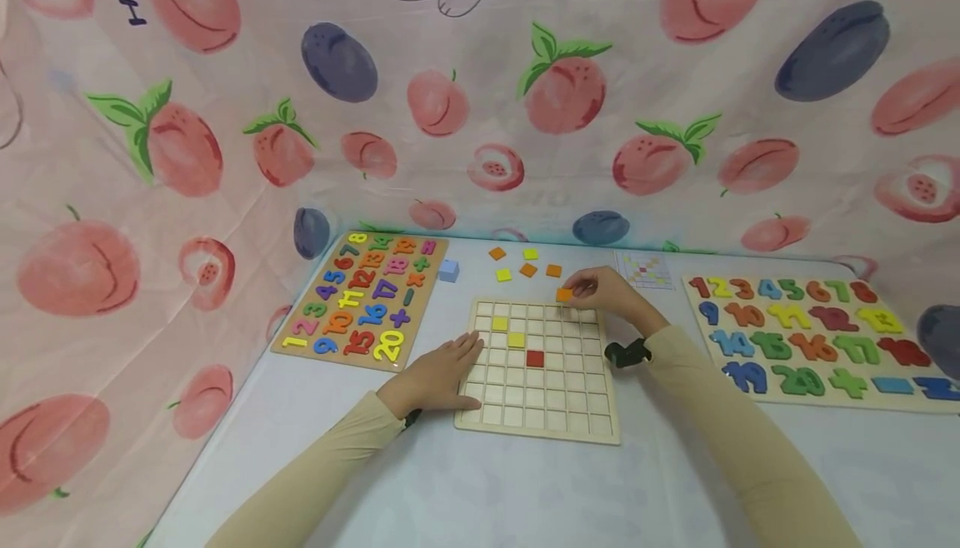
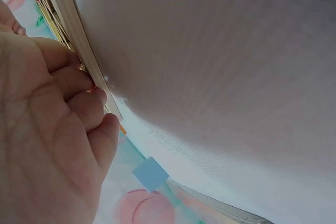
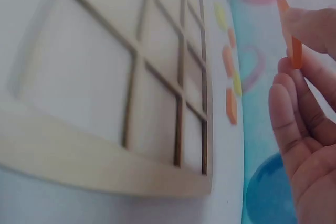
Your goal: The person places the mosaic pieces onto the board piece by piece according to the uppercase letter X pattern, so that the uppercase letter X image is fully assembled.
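A square wooden grid board (image 1: 555,402) lies on the table, with two yellow tiles and one red tile (image 1: 535,358) set in a diagonal line of its cells. My left hand (image 1: 438,375) rests on the board's left edge, fingers extended. Over the far edge, my right hand (image 1: 600,291) pinches an orange tile (image 3: 294,40) between thumb and fingers, held on edge in the right wrist view. Behind the board lie several loose orange and yellow tiles (image 1: 528,270). A small card with a coloured grid pattern (image 1: 643,270) lies just beyond the right hand.
On the left stands a number puzzle board (image 1: 390,298); a second number board (image 1: 817,348) lies at right. A light-blue block (image 1: 447,271) sits near the left puzzle. A fruit-patterned cloth (image 1: 495,115) hangs behind the table.
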Demonstrator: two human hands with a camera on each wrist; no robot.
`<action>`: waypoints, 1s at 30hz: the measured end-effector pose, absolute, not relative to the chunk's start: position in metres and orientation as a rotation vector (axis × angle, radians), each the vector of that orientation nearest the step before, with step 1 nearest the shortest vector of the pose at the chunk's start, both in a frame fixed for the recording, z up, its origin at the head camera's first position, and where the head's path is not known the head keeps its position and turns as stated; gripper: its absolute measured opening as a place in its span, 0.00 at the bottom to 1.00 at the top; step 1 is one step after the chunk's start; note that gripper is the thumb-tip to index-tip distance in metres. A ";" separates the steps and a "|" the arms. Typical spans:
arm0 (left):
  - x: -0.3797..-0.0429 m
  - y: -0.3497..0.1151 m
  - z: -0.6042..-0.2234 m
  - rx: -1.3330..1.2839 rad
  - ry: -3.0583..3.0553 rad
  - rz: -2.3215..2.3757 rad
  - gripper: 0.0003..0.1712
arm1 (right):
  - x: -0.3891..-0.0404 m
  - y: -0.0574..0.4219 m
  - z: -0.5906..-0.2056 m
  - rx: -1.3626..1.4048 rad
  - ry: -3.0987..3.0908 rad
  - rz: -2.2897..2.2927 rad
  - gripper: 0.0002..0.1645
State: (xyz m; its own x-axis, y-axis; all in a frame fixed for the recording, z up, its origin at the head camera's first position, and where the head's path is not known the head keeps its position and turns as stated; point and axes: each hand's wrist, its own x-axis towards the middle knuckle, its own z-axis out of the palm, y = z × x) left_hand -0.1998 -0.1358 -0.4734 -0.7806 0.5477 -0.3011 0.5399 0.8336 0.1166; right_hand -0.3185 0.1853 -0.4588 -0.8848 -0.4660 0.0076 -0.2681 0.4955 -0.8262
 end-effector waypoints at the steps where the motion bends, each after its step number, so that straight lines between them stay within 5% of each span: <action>1: -0.200 -0.136 -0.473 0.821 2.691 0.037 0.56 | -0.315 0.184 -0.458 -0.634 2.514 -1.331 0.15; 30: -0.199 -0.135 -0.469 0.809 2.678 0.057 0.56 | -0.281 0.166 -0.475 -0.758 2.410 -1.139 0.14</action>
